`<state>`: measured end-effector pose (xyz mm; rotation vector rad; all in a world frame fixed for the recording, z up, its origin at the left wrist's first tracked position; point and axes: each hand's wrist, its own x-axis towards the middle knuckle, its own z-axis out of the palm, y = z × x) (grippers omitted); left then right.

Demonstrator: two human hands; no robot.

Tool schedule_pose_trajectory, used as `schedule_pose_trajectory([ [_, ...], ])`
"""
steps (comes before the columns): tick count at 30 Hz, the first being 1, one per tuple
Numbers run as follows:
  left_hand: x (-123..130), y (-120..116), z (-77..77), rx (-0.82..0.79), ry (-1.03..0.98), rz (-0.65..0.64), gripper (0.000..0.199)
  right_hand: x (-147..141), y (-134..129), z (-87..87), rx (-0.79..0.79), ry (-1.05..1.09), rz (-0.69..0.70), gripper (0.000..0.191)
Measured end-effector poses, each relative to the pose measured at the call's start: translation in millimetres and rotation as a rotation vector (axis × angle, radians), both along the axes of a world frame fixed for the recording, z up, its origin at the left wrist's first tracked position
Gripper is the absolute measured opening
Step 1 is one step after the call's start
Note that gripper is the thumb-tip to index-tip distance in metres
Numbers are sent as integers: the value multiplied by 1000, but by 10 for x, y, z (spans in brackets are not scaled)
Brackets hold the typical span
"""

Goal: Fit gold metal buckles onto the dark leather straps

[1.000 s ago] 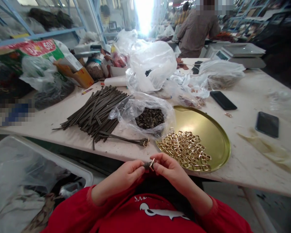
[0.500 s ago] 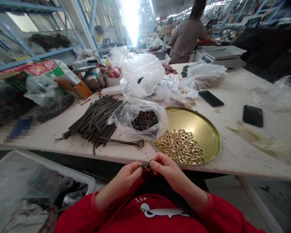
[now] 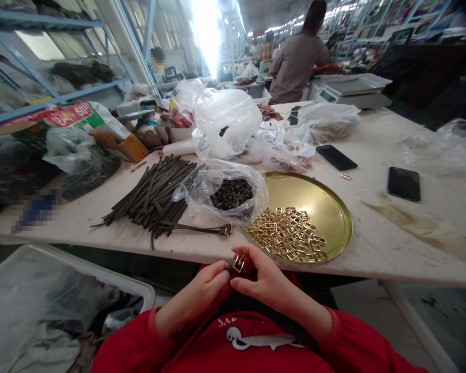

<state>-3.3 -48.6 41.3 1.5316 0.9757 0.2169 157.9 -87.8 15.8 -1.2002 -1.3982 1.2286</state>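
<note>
Gold buckle (image 3: 238, 263) | by dark piece (image 3: 230, 268) in left hand (image 3: 209, 281) — right hand (image 3: 262, 274) around

shiny gold metal buckles (image 3: 291, 238) lie on a smooth, glossy, brass-toned tray (image 3: 326, 207). the dark strips (image 3: 151, 194) look matt, perhaps leather, though it is hard to tell. crinkled clear plastic makes the bag (image 3: 198, 189); the phone (image 3: 404, 183) has a glossy black face.

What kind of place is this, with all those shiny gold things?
It's probably a factory workshop. There's a round tray with lots of small gold buckles, a pile of dark straps, and blue metal shelves.
</note>
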Motion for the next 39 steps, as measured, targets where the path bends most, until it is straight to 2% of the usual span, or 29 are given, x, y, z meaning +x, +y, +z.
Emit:
schedule_pose_trajectory([
  [1,-10,12,-10,11,1,-23,27,13,15,-2,72,-80,38,38],
  [3,-37,43,-22,28,17,-73,27,28,63,-17,179,-190,121,25],
  [5,-76,98,-16,33,68,-113,25,25,133,-45,213,-247,176,12],
  [7,-126,200,1,88,144,-160,26,17,234,-84,228,-309,188,8],
  [9,-174,363,8,253,236,-191,28,18,376,-127,243,-404,165,8],
  [11,-206,578,-25,487,339,-146,28,29,562,-173,259,-518,81,6],
  [14,-202,915,-201,796,433,-40,23,22,874,-257,320,-704,-52,9],
  [16,-175,1085,-390,949,472,-30,22,-11,1043,-340,380,-852,-56,11],
  [19,-170,1223,-633,1076,509,-44,22,-48,1175,-510,494,-1055,-59,18],
  [21,-248,1311,-654,1129,500,-17,23,-21,1205,-623,613,-1113,-86,25],
  [24,-534,1620,-441,1120,649,160,23,90,1247,-736,822,-1133,-73,33],
  [25,-666,1778,-341,1068,760,303,20,131,1268,-759,885,-1137,-55,35],
  [27,-945,2128,-173,1024,864,503,22,198,1310,-792,984,-1147,-19,35],
  [29,-1189,2435,-92,947,933,634,24,235,1332,-815,1052,-1158,-10,33],
  [31,-1346,2626,-89,871,954,702,21,248,1319,-821,1084,-1162,-24,31],
  [33,-1406,2687,-105,817,937,743,17,249,1273,-800,1081,-1152,-30,31],
  [35,-1392,2641,-83,784,886,771,14,243,1202,-742,1047,-1122,-8,31],
  [37,-1323,2505,-6,753,803,771,13,226,1109,-649,996,-1046,16,31],
  [39,-1208,2270,98,707,688,727,11,185,996,-525,896,-921,24,27],
])
